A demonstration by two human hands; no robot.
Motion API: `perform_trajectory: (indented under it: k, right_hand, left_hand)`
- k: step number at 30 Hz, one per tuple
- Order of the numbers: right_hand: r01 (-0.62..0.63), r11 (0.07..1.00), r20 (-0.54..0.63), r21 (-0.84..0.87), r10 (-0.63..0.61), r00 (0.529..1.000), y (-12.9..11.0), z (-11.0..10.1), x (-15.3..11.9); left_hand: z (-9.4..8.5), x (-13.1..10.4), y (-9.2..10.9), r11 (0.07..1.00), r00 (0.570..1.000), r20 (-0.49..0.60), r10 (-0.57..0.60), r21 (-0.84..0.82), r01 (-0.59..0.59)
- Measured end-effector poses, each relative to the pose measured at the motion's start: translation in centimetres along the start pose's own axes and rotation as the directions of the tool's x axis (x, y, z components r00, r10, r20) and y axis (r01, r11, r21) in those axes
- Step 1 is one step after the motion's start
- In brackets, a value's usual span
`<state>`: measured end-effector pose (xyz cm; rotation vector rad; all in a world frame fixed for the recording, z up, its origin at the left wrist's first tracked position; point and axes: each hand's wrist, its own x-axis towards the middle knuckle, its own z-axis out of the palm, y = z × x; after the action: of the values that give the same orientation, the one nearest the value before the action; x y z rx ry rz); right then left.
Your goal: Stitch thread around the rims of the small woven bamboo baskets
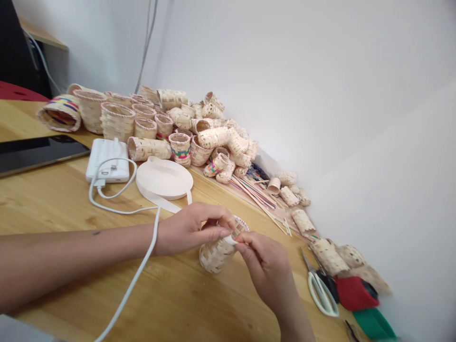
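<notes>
Small basket: the woven small basket (215, 256) leans on the wooden table (160, 299), a little below the centre of the frame, its mouth toward the upper right.
Left hand: the left hand (190, 229) has its thumb and forefinger bent near each other at the rim; whether they grip the rim or the strip, I cannot tell well.
Right hand: the right hand (269, 266) has its thumb and forefinger pinched together on the white strip (231, 240), at the rim.
White roll: the flat white roll (166, 179) lies above the left hand, beside the power bank (107, 161).
Basket pile: many woven baskets (213, 137) are heaped along the wall, upper left to centre.
Scissors: the scissors (323, 295) lie at lower right, near the red roll (356, 293).
</notes>
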<state>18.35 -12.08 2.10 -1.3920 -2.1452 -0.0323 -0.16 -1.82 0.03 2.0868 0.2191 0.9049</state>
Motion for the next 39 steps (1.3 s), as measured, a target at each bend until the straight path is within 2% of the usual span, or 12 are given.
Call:
perform_trajectory:
  k: [5,11,15,17,19,24,28,32,36,39]
  right_hand:
    - [-0.025,1.0,0.003,0.005,0.025,1.0,0.1,0.0,0.0]
    - [-0.034,0.999,0.003,-0.002,0.034,0.999,-0.1,0.0,0.1]
    - [-0.034,0.999,-0.032,-0.042,0.032,0.999,-0.1,0.2,0.0]
    - [-0.027,0.997,-0.051,-0.065,0.023,0.998,-0.2,0.3,0.0]
    - [-0.024,0.997,-0.055,-0.077,0.02,0.998,-0.3,0.4,0.0]
    - [-0.022,0.999,-0.057,-0.047,0.019,0.998,-0.4,0.5,0.1]
    - [-0.077,0.997,-0.084,0.017,0.078,0.993,0.2,0.2,-0.1]
    - [-0.124,0.99,-0.142,0.066,0.132,0.981,0.7,-0.1,-0.3]
    - [-0.103,0.989,-0.058,0.108,0.11,0.992,0.4,0.3,0.0]
    - [-0.115,0.985,-0.041,0.131,0.121,0.992,0.1,0.6,0.3]
  left_hand:
    - [-0.1,0.3,-0.3,0.996,0.997,0.042,0.07,0.044,-0.072]
    - [-0.3,0.3,-0.3,0.97,0.986,0.091,0.14,0.189,-0.155]
    - [0.1,-0.2,0.5,0.852,0.973,0.058,0.223,0.473,-0.224]
    - [0.3,-0.3,0.9,0.801,0.965,0.076,0.252,0.543,-0.252]
    - [0.4,-0.4,1.1,0.817,0.964,0.085,0.254,0.515,-0.26]
    - [0.3,-0.1,0.8,0.924,0.98,0.05,0.192,0.328,-0.198]
    - [-0.2,0.2,0.4,0.957,0.988,0.037,0.149,0.247,-0.154]
    - [-0.4,0.2,0.3,0.956,0.99,0.049,0.128,0.26,-0.137]
    - [-0.2,0.0,0.2,0.939,0.99,0.04,0.139,0.312,-0.144]
    - [0.2,-0.2,0.1,0.926,0.991,0.021,0.131,0.355,-0.13]
